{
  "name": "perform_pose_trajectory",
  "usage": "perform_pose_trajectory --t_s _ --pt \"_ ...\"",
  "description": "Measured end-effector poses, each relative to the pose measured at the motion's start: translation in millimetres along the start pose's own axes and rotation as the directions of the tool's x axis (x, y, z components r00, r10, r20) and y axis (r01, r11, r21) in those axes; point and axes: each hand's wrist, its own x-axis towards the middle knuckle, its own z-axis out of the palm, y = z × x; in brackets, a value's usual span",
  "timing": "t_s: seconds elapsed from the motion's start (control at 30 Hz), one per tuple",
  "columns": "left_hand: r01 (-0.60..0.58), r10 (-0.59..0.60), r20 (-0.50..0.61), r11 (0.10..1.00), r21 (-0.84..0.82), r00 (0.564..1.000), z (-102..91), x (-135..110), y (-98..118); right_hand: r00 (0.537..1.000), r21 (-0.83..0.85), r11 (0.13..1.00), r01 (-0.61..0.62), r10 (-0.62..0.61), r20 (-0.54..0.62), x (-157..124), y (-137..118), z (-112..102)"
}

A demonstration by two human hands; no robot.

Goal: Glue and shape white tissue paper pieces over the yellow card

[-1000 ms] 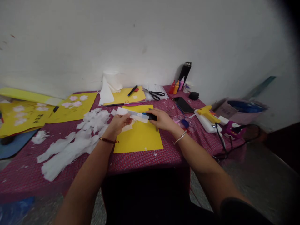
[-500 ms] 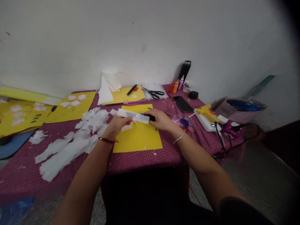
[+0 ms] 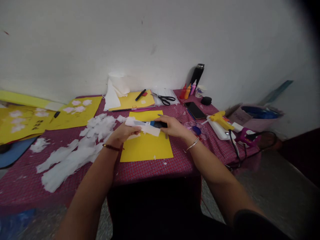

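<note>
My left hand pinches the left end of a strip of white paper above a yellow sheet. My right hand is closed around what look like scissors with dark handles and a blue part. Their blade side reaches in at the paper strip, which has parted into an upper piece and a lower flap. Exactly where the blades sit is partly hidden by the paper. Torn white paper lies heaped left of my left hand.
Black-handled scissors lie behind the yellow sheet. On the right are a phone, a yellow glue gun and a purple power block with cables. Small paint bottles and a black flask stand by the wall. Decorated yellow sheets lie left.
The paper strip, almost whole half a second ago, now shows a split, its lower right part hanging down. Both hands have stayed nearly in place.
</note>
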Motion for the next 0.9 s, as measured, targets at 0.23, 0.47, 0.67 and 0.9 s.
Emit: perform_pose_trajectory --t_s 0.23,0.47,0.67,0.9 --pt "0.001 0.008 -0.084 0.994 0.111 0.996 -0.1 -8 15 1.000 0.021 1.000 -0.008 0.008 -0.010 -1 -2 -5" --pt "-0.025 0.027 -0.027 0.998 0.066 0.999 6.7 -4 9 1.000 -0.003 1.000 0.005 -0.005 0.029 -1 -9 -2" --pt "-0.036 0.038 0.037 0.998 -0.042 0.999 14.1 0 0 1.000 -0.073 0.997 0.010 -0.010 -0.001 0 -11 4" --pt "-0.060 0.059 0.032 0.998 0.038 0.998 25.7 -1 -4 0.999 -0.092 0.995 0.028 -0.030 -0.020 1 -15 13"
